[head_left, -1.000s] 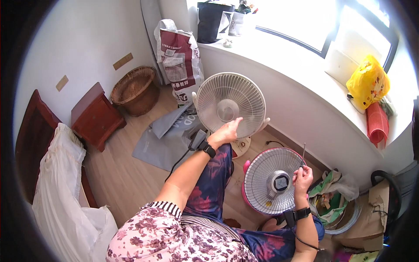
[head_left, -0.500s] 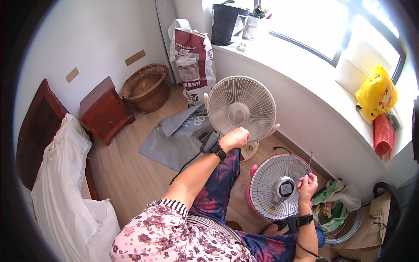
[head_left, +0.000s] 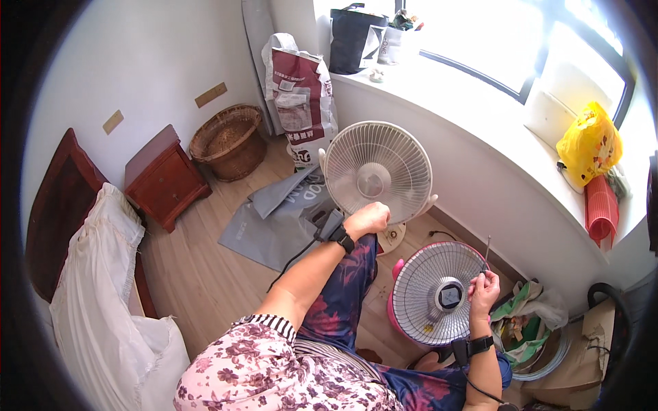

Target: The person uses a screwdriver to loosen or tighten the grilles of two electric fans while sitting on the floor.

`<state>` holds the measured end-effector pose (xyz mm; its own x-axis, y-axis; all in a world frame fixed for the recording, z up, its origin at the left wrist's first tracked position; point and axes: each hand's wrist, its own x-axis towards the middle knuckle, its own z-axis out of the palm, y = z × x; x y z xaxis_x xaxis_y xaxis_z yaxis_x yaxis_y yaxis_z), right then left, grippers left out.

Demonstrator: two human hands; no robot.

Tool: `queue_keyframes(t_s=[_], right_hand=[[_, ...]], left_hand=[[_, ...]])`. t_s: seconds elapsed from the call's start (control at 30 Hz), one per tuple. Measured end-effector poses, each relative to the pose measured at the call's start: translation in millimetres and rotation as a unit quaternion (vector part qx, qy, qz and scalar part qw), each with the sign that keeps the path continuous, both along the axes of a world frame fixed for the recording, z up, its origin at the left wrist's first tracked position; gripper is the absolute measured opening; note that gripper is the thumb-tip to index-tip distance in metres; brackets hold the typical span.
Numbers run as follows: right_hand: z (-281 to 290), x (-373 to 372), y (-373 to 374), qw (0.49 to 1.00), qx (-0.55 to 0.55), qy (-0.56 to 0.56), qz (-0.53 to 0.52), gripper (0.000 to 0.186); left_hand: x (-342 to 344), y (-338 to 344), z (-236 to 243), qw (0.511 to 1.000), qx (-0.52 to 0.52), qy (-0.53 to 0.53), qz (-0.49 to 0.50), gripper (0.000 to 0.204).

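My left hand [head_left: 368, 218] is closed in front of the lower rim of a white round fan-shaped heater [head_left: 374, 179]. Whatever its curled fingers hold, if anything, is hidden. In my right hand [head_left: 484, 290] is a screwdriver [head_left: 488, 255] with a thin metal shaft pointing up. This hand is at the right edge of a second, pink-rimmed heater [head_left: 449, 299], whose wire grille has a dark square at its hub. The pink heater sits lower and to the right of the white one, close to my leg.
A grey plastic bag [head_left: 264, 229] lies on the floor left of the white heater. Behind it are a large rice sack [head_left: 301, 103], a wicker basket [head_left: 229, 147] and a red-brown cabinet [head_left: 168, 179]. To the right are a bag of scraps [head_left: 524, 315], coiled wire and a cardboard box [head_left: 582, 349].
Both hands keep their places at the two heaters. Only the whole view has shifted very slightly.
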<state>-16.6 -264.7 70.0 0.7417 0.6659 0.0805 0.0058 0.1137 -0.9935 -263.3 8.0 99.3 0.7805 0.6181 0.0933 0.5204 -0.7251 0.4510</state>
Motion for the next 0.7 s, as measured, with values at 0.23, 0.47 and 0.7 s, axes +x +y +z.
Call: queue_keyframes(t_s=[0.23,0.47,0.7], right_hand=[[1.9,0.1,-4.8,1.000,-0.007,0.012,0.011,0.018],[1.8,0.2,-0.9,1.000,-0.007,0.003,0.013,0.018],[3.0,0.6,-0.8,1.000,-0.020,0.009,0.005,0.018]], left_hand=[[0.1,3.4,-4.8,0.990,-0.101,-0.100,-0.012,0.052],[-6.0,29.8,-9.9,0.868,-0.385,-0.311,0.049,0.099],[-16.1,22.4,12.5,0.780,-0.465,-0.411,0.084,0.101]])
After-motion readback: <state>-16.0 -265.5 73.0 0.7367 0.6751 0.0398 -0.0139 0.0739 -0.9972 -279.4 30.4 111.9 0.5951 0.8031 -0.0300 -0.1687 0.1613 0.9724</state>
